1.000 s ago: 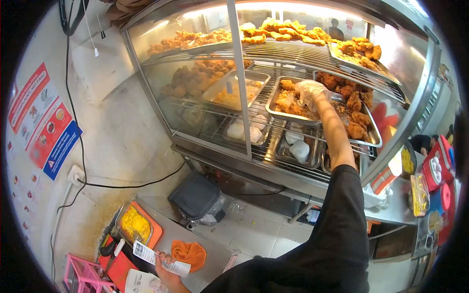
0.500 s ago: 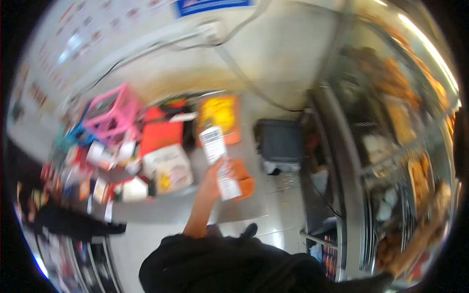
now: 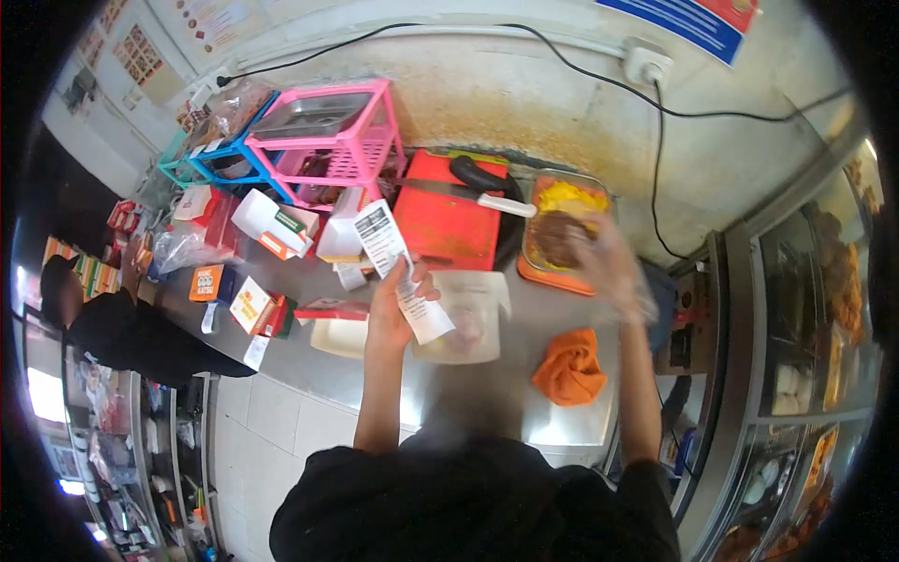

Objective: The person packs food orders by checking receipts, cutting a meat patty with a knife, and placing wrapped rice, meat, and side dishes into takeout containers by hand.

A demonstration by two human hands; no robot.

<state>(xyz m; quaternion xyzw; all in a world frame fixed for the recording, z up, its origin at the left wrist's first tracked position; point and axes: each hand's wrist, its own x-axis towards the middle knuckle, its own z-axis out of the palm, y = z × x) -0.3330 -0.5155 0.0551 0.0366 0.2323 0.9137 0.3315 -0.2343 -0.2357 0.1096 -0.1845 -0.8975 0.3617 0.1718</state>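
My left hand (image 3: 403, 298) pinches a printed paper receipt (image 3: 376, 236) above the steel counter. Gloved in clear plastic, my right hand (image 3: 607, 267) is at the metal tray of yellow food (image 3: 568, 199), holding a brown piece of food (image 3: 562, 237) over it. The tray rests on an orange board. An open paper box (image 3: 473, 328) with something wrapped inside lies below my left hand's right side. An orange cloth (image 3: 569, 367) is bunched on the counter. A knife with a white handle (image 3: 507, 205) lies across a red cutting board (image 3: 445, 225).
Pink basket rack (image 3: 351, 140) and small cartons (image 3: 251, 305) stand on the counter's left part. Another person in black (image 3: 122, 332) is at the far left. A glass food cabinet (image 3: 749, 421) stands at the right; a black cable runs along the wall.
The view has swung from the cabinet to the counter. My right hand has left the cabinet and come over to the yellow food tray with a brown piece. My left hand still holds the receipt.
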